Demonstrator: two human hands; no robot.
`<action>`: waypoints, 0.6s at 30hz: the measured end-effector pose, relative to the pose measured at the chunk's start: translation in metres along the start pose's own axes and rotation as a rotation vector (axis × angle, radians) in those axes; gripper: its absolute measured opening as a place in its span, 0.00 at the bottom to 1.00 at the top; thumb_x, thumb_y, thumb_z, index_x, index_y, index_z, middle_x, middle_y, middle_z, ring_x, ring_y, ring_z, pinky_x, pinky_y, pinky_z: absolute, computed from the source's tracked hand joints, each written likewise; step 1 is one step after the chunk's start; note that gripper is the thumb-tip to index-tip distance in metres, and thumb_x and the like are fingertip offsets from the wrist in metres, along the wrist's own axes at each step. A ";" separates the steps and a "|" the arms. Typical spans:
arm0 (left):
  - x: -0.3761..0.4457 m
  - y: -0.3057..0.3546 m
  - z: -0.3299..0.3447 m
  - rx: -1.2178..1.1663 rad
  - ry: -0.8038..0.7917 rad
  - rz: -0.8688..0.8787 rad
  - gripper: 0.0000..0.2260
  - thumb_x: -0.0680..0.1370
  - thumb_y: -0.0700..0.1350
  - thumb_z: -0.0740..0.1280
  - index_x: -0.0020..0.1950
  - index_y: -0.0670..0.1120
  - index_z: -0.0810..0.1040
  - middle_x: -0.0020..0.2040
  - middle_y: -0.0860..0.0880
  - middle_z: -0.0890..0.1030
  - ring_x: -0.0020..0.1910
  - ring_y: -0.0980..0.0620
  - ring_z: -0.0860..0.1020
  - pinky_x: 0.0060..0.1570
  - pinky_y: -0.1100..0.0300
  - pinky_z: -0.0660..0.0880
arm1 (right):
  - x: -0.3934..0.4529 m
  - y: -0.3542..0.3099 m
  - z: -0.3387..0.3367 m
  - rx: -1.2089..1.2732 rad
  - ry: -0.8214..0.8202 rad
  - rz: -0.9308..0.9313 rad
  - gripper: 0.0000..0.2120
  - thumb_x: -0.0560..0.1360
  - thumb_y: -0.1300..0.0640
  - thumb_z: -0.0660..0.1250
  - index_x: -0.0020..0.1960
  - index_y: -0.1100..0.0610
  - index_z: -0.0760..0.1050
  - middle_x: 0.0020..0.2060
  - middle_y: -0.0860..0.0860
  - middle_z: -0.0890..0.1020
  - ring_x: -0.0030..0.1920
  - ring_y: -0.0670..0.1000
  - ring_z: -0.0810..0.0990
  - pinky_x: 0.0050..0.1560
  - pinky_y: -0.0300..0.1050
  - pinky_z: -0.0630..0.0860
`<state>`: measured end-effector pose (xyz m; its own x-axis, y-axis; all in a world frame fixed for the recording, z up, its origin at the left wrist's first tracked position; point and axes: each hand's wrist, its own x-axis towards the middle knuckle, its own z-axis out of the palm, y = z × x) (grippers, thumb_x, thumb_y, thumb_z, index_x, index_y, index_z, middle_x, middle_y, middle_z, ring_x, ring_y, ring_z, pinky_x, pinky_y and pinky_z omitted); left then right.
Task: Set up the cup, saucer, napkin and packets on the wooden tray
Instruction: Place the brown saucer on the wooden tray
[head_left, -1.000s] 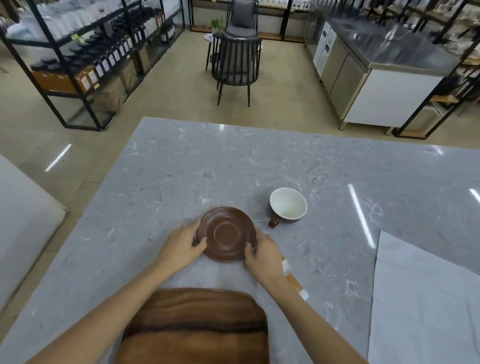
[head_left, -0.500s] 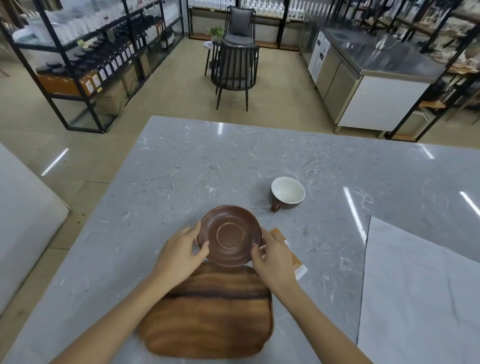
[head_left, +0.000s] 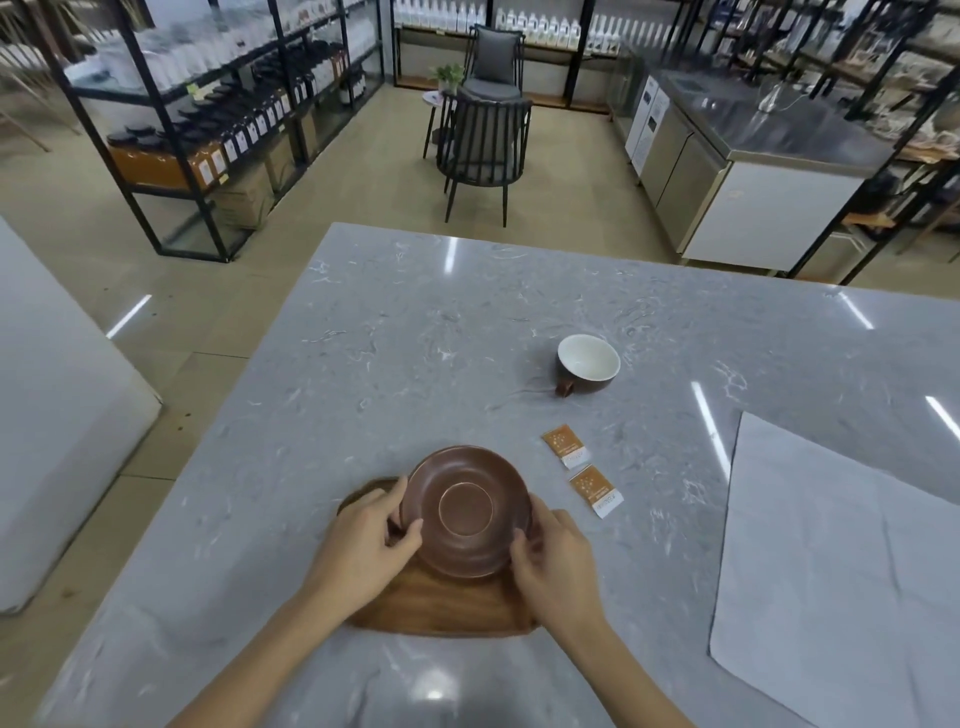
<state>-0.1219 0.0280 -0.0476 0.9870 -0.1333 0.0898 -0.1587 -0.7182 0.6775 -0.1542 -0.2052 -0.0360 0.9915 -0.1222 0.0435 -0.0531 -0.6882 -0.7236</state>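
Both my hands hold a round brown saucer (head_left: 466, 512) by its rim over the far part of the wooden tray (head_left: 441, 605). My left hand (head_left: 363, 551) grips the saucer's left edge and my right hand (head_left: 553, 564) its right edge. A brown cup (head_left: 587, 365) with a white inside stands farther off to the right, handle toward me. Two orange and white packets (head_left: 566, 446) (head_left: 596, 490) lie flat between the cup and the tray. A large pale grey napkin (head_left: 841, 566) is spread on the table at the right.
All of this rests on a grey marble table (head_left: 395, 338) whose left edge runs diagonally near the tray. Beyond it are a dark chair (head_left: 485, 145), black shelving (head_left: 208, 130) at the left and a steel counter (head_left: 753, 156) at the right.
My hands have carried the saucer toward me from the bare table onto the tray's far part. The two packets, earlier partly hidden by my right hand, now show fully.
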 end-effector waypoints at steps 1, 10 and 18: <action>-0.005 -0.001 0.001 -0.005 -0.004 -0.017 0.28 0.77 0.51 0.70 0.76 0.50 0.69 0.39 0.54 0.75 0.33 0.57 0.74 0.40 0.64 0.75 | -0.004 0.000 0.002 0.000 0.000 -0.002 0.20 0.78 0.60 0.66 0.68 0.48 0.75 0.49 0.49 0.79 0.47 0.49 0.81 0.48 0.36 0.73; -0.034 -0.007 0.009 0.008 -0.020 -0.045 0.28 0.78 0.50 0.69 0.77 0.47 0.67 0.39 0.57 0.74 0.33 0.59 0.74 0.35 0.72 0.70 | -0.029 0.006 0.013 -0.043 -0.025 0.006 0.20 0.78 0.59 0.66 0.69 0.50 0.75 0.41 0.47 0.74 0.36 0.42 0.74 0.38 0.24 0.68; -0.041 -0.011 0.015 0.071 -0.029 -0.065 0.29 0.79 0.53 0.67 0.78 0.47 0.65 0.40 0.56 0.73 0.37 0.59 0.72 0.42 0.62 0.78 | -0.038 0.010 0.022 -0.060 -0.014 0.014 0.21 0.79 0.60 0.65 0.72 0.51 0.73 0.45 0.46 0.75 0.37 0.38 0.73 0.38 0.23 0.68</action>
<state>-0.1611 0.0312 -0.0696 0.9943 -0.1035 0.0253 -0.0964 -0.7723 0.6279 -0.1898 -0.1919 -0.0598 0.9922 -0.1225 0.0235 -0.0738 -0.7280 -0.6816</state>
